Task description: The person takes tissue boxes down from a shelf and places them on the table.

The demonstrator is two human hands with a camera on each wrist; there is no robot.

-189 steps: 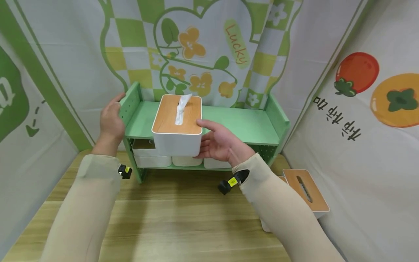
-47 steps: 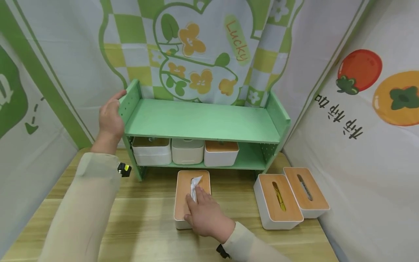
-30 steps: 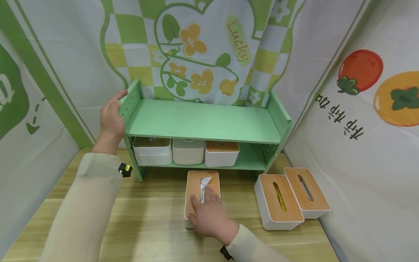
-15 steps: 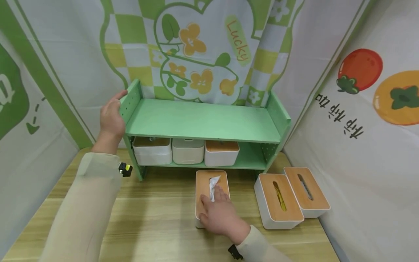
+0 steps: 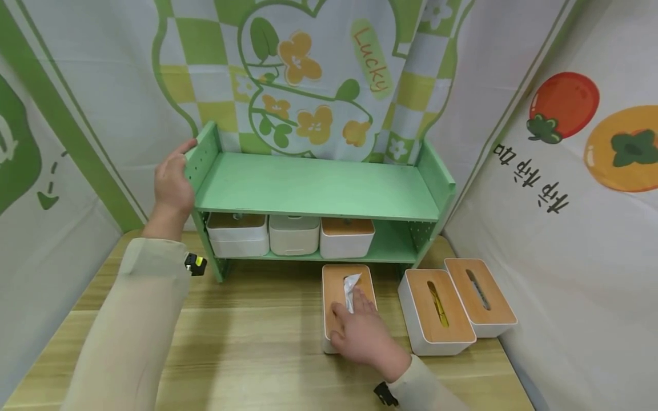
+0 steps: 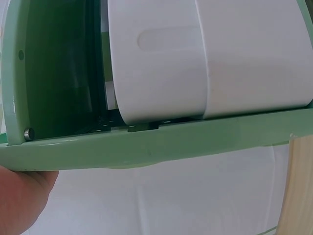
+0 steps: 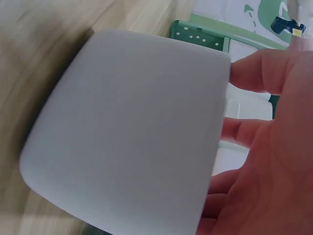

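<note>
1 tissue box (image 5: 333,290) under right hand (image 5: 364,338), narrow gap (image 5: 389,305) before 2 boxes (image 5: 454,311)

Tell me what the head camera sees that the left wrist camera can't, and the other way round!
Only the head view shows the right hand on the tissue box, and the printed word Lucky.

Only the left wrist view shows a round metal fastener on the green shelf.

Both show the left hand, that shelf and a white two-part box.
</note>
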